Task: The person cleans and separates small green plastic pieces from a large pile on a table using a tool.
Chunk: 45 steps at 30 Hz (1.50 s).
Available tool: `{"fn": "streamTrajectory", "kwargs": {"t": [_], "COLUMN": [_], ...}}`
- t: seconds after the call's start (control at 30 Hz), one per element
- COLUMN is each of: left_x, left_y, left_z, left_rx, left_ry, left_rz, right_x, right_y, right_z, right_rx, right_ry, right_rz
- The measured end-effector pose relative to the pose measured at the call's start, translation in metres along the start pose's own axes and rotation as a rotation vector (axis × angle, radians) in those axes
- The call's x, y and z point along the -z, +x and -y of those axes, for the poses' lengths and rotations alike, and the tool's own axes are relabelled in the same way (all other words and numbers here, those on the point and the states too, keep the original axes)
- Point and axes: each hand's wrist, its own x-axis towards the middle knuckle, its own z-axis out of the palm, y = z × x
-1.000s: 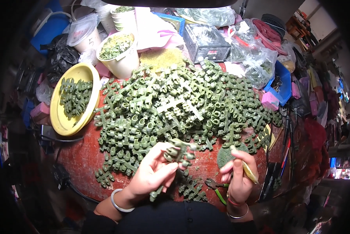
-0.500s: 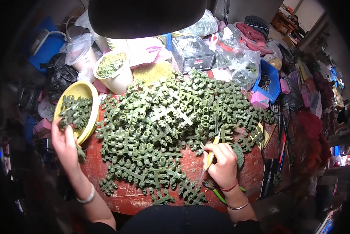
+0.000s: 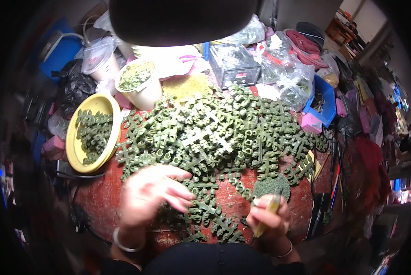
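Observation:
A big heap of green moulded pieces (image 3: 201, 133), each a bar with rows of small ring-like parts, covers the middle of the red table. Over the near left part of the heap is my left hand (image 3: 153, 197), slightly blurred, its fingers apart and nothing visible in them. My right hand (image 3: 274, 222) is closed round a slim yellow-handled tool (image 3: 268, 214) with a thin dark tip pointing away from me. Just beyond that hand lies a round green textured pad (image 3: 272, 185). One green strip (image 3: 241, 188) reaches towards my right fingertips; whether they touch it I cannot tell.
A yellow bowl (image 3: 70, 137) at the left holds more green pieces. Behind the heap stand a white bucket (image 3: 146, 97) of green scraps and a dark box-shaped device (image 3: 235, 68). A blue bin (image 3: 327, 103), a pink block (image 3: 311, 123) and long tools (image 3: 334, 169) are at the right.
My left hand has left the yellow bowl and the pieces it held, moving right over the heap. My right hand has come nearer to me with the tool, whose tip now points away. The view has shifted slightly.

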Motion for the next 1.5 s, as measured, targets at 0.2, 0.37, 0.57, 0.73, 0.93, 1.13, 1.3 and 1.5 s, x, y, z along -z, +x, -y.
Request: {"fn": "streamTrajectory", "kwargs": {"t": [0.2,0.37,0.57,0.73,0.93,1.13,1.3,1.5], "left_x": [-0.035,-0.036,-0.048,-0.044,-0.046,-0.048,-0.049,-0.049], "left_y": [-0.006,-0.007,-0.012,-0.009,-0.009,-0.012,-0.011,-0.01], "left_z": [0.055,0.063,0.056,0.062,0.056,0.059,0.056,0.055], "left_rx": [0.411,0.315,0.361,0.333,0.314,0.255,0.261,0.302], "left_ry": [-0.457,-0.35,-0.306,-0.359,-0.387,-0.171,-0.168,-0.261], "left_rz": [0.212,0.098,0.03,0.083,0.078,0.076,0.07,0.068], "right_x": [-0.008,-0.014,-0.003,-0.011,-0.007,-0.004,-0.006,-0.005], "right_y": [0.021,0.015,0.016,0.022,0.025,0.022,0.024,0.021], "right_z": [0.009,0.0,-0.012,0.005,0.005,0.002,0.005,0.006], "right_rx": [0.258,-0.067,-0.251,-0.318,-0.199,-0.2,-0.26,-0.144], "right_ry": [0.037,0.121,0.444,0.267,0.382,0.285,0.181,0.31], "right_rz": [0.353,0.22,0.267,0.208,0.275,0.28,0.257,0.268]}}
